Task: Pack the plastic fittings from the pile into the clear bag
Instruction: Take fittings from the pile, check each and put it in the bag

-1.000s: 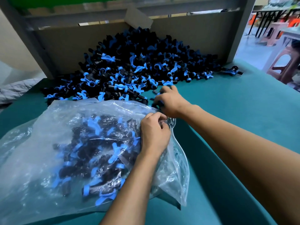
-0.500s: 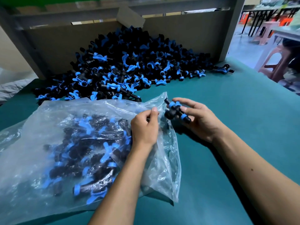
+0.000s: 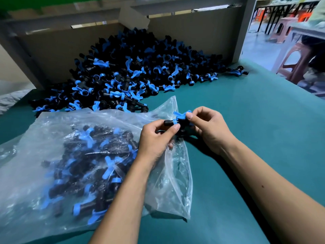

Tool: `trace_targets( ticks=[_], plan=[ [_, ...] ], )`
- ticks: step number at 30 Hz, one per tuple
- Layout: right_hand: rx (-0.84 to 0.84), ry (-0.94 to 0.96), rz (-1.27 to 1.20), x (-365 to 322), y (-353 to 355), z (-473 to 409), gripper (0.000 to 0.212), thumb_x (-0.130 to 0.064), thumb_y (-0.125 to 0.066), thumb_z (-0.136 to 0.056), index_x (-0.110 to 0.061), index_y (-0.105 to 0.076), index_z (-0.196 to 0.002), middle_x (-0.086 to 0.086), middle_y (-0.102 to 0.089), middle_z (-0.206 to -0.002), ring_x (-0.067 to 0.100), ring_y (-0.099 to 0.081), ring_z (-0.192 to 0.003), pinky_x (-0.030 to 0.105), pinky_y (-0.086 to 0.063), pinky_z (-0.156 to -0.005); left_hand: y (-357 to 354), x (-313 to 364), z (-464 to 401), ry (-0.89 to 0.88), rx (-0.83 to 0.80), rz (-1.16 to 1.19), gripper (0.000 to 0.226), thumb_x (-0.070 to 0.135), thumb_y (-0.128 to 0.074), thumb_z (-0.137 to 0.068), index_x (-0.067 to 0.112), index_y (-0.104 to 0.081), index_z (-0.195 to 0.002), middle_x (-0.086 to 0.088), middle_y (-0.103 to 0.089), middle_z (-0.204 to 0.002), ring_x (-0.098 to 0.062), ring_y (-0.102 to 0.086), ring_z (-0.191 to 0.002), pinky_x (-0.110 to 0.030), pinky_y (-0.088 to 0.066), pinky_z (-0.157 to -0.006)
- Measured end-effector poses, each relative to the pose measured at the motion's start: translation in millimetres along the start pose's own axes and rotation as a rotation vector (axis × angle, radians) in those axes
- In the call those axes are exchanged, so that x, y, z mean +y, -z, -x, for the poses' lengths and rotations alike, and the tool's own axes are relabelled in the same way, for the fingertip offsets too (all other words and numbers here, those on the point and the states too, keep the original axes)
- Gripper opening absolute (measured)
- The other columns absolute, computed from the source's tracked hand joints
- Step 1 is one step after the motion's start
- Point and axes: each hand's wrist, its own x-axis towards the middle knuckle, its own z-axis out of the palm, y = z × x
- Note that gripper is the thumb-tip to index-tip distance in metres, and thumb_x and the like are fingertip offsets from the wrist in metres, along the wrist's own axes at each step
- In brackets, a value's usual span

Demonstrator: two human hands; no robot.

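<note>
A large pile of black and blue plastic fittings (image 3: 133, 76) lies at the back of the green table (image 3: 255, 138). The clear bag (image 3: 52, 155), holding several fittings, lies flat at the front left with its mouth towards the right. At the bag's mouth both hands meet on a black fitting with a blue handle (image 3: 177, 119). My right hand (image 3: 209, 129) pinches its blue handle end. My left hand (image 3: 156, 140) pinches its black end, and the lower fingers seem to hold the bag's edge.
A cardboard wall (image 3: 193, 36) backs the pile. A few stray fittings (image 3: 237, 72) lie at the pile's right end. Beyond the table's right edge stand plastic stools (image 3: 297, 66) and other tables.
My right hand took fittings from the pile's front edge and carried them to the bag's mouth. My left hand rose from the bag's rim to grip the fitting too.
</note>
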Motion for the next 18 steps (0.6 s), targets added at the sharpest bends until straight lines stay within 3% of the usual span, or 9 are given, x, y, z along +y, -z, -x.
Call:
trace_targets(
  ticks=[3, 6, 9, 12, 15, 18],
  plan=[
    [-0.058, -0.039, 0.001, -0.9, -1.5, 4.6, 0.032, -0.036, -0.089, -0.071, -0.013, -0.069, -0.082, 0.01, -0.069, -0.08, 0.02, -0.061, -0.063, 0.033, -0.055, -0.063, 0.2, 0.5, -0.1, -0.002, 0.014, -0.005, 0.009, 0.01, -0.075, -0.093, 0.005, -0.078, -0.1, -0.011, -0.077, -0.083, -0.01, -0.055, -0.056, -0.02, -0.044, -0.047],
    [-0.161, -0.1, -0.084, -1.3, 0.0, 5.6, 0.023, -0.02, -0.085, -0.08, -0.008, -0.071, -0.094, 0.018, -0.069, -0.09, 0.03, -0.066, -0.077, 0.051, -0.055, -0.08, 0.3, 0.4, -0.7, -0.003, 0.027, -0.02, 0.007, 0.009, -0.076, -0.092, 0.006, -0.078, -0.098, -0.021, -0.076, -0.089, -0.012, -0.057, -0.058, -0.019, -0.044, -0.047],
    [-0.207, -0.076, -0.103, -2.8, 1.2, 4.7, 0.018, -0.002, -0.074, -0.08, -0.008, -0.075, -0.097, 0.018, -0.07, -0.099, 0.03, -0.067, -0.084, 0.05, -0.051, -0.094, 1.2, -0.1, -1.5, 0.0, 0.042, -0.004, 0.006, 0.01, -0.077, -0.091, 0.007, -0.078, -0.096, -0.016, -0.077, -0.086, -0.016, -0.059, -0.062, -0.021, -0.047, -0.049],
    [-0.217, -0.092, -0.139, -4.1, 1.7, 4.6, 0.023, 0.004, -0.075, -0.077, -0.009, -0.077, -0.095, 0.017, -0.072, -0.1, 0.029, -0.07, -0.086, 0.046, -0.054, -0.093, 1.6, 0.0, -2.4, 0.013, 0.039, 0.042, 0.009, 0.01, -0.077, -0.091, 0.009, -0.074, -0.1, -0.014, -0.078, -0.091, -0.026, -0.063, -0.074, -0.03, -0.054, -0.059],
    [-0.216, -0.08, -0.121, -4.4, 2.6, 4.4, 0.022, -0.003, -0.077, -0.075, -0.012, -0.078, -0.095, 0.013, -0.074, -0.098, 0.025, -0.071, -0.084, 0.038, -0.056, -0.087, 1.9, 1.6, -1.7, 0.028, 0.022, 0.084, 0.008, 0.009, -0.078, -0.09, 0.012, -0.073, -0.097, -0.01, -0.076, -0.086, -0.028, -0.063, -0.077, -0.034, -0.053, -0.065],
    [-0.168, -0.084, -0.133, -3.0, 0.3, 3.7, 0.021, -0.006, -0.079, -0.077, -0.013, -0.079, -0.096, 0.012, -0.073, -0.095, 0.026, -0.064, -0.081, 0.038, -0.054, -0.085, 1.3, 3.6, -1.7, 0.033, 0.044, 0.097, 0.005, 0.009, -0.075, -0.093, 0.01, -0.07, -0.094, -0.009, -0.069, -0.078, -0.023, -0.06, -0.067, -0.03, -0.052, -0.058]
  ],
)
